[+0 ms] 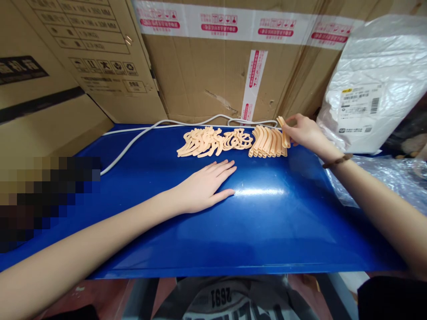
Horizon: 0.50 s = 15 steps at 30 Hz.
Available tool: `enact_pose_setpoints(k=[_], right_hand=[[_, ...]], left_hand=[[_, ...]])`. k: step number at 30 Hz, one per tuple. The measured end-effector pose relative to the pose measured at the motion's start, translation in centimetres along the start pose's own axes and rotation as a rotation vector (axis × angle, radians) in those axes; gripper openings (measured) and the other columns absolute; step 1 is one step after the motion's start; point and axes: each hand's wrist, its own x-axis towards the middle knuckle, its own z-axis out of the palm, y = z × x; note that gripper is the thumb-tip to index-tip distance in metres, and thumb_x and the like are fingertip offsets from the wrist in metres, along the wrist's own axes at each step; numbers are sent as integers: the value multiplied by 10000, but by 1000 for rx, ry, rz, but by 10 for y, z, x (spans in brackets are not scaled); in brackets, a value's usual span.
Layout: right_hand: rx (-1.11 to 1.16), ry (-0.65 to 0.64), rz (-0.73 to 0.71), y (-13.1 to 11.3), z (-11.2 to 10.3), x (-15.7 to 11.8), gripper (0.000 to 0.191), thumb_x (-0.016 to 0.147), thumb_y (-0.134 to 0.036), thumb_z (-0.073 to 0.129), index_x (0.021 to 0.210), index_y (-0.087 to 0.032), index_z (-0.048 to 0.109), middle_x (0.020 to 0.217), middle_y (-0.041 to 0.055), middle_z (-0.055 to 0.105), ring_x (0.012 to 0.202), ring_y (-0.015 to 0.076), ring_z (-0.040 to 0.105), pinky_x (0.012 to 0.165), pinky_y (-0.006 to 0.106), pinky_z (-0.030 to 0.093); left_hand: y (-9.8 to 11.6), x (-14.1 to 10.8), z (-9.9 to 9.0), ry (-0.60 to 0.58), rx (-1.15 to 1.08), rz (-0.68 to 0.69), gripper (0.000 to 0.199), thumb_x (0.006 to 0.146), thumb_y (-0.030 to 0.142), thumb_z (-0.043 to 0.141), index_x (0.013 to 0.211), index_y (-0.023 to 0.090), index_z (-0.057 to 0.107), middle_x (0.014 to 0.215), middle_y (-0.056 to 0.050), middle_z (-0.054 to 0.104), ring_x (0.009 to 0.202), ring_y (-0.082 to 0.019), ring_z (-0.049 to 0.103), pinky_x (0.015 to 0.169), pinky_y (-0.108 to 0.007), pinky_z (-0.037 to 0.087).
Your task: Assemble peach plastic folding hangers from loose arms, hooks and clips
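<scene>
My left hand (203, 186) lies flat on the blue table (253, 240), palm down with the fingers stretched out, holding nothing. Beyond its fingertips is a loose pile of flat, curved beige pieces (200, 142), and beside that sit smaller curved beige pieces (238, 139). Further right, a row of curved beige channel-like pieces (267, 142) stands side by side. At the right end of this row, my right hand (300, 131) pinches a beige piece (284, 133) between thumb and fingers, tilted above the others.
Cardboard boxes (200, 71) stand behind the table and at the left. A white cable (133, 144) runs along the back edge. At the right are a white labelled bag (373, 89) and clear plastic wrap (393, 178).
</scene>
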Motion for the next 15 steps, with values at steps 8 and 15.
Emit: enact_pose_setpoints(k=[8, 15], right_hand=[[294, -57, 68, 1, 7, 3, 409, 819, -255, 568, 1187, -87, 624, 767, 130, 703, 618, 235, 651, 577, 383, 553], [275, -20, 60, 1, 5, 4, 415, 803, -257, 562, 1176, -91, 637, 803, 133, 709, 659, 246, 662, 612, 400, 551]], left_hand=[[-1, 0, 1, 13, 0, 12, 676, 1014, 552, 319, 1527, 111, 315, 1610, -116, 265, 1497, -256, 238, 1223, -446, 245], [-1, 0, 1, 20, -9, 16, 669, 1016, 548, 318, 1522, 111, 320, 1607, -119, 274, 1498, -253, 235, 1224, -444, 237]])
